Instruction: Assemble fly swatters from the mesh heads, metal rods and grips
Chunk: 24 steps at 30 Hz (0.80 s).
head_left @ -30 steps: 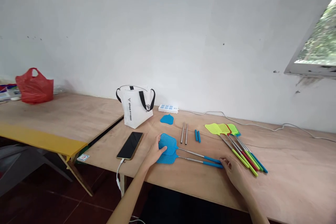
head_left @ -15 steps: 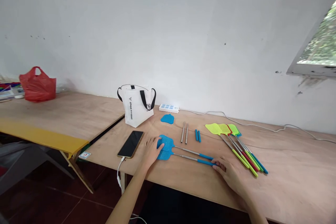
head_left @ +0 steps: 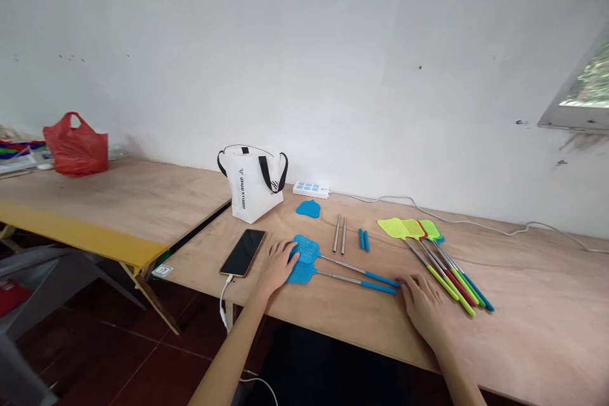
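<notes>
Two blue fly swatters with metal shafts lie side by side on the table: the farther swatter and the nearer swatter. My left hand rests over the left edges of their mesh heads, fingers extended and thumb apart. At the other end, my right hand lies with fingers spread, its fingertips at the tips of the blue handles. Beyond them are a loose blue swatter head, two bare metal tubes and two short blue grips.
To the right lies a fanned group of yellow, red, green and blue fly swatters. A phone on a white cable is at the left, near a white bag. A power strip sits by the wall. A red plastic bag stands on the adjoining table.
My right hand has slid a little right, to the handle ends, and its fingers have spread. My left hand stays at the heads. The whole view has shifted slightly.
</notes>
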Available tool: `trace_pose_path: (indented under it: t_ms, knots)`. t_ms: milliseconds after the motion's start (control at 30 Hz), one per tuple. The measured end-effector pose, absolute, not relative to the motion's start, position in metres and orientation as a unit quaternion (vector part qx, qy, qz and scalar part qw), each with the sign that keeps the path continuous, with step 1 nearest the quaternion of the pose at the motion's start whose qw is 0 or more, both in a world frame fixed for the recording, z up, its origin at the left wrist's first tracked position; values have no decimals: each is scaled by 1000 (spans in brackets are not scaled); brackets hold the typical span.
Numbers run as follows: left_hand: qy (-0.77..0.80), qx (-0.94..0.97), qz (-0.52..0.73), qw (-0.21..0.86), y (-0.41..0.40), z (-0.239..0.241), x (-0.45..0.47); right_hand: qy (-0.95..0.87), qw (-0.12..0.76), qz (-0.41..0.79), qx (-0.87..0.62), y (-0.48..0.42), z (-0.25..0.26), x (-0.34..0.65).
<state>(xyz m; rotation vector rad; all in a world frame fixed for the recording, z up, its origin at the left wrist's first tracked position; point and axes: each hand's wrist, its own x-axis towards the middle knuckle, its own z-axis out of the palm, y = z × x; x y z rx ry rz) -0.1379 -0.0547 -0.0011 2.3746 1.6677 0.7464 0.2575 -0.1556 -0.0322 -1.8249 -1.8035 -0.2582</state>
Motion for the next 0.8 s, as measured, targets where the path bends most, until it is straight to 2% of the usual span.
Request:
trace_pose_path:
  t_ms: [233, 800]
  knots:
    - [553, 794, 246, 62, -52, -4, -139, -686, 247, -137, -670, -155, -38, 260]
    - [547, 796, 251, 57, -51, -6, -140, -690, 236, -147, -669, -153, -41, 263]
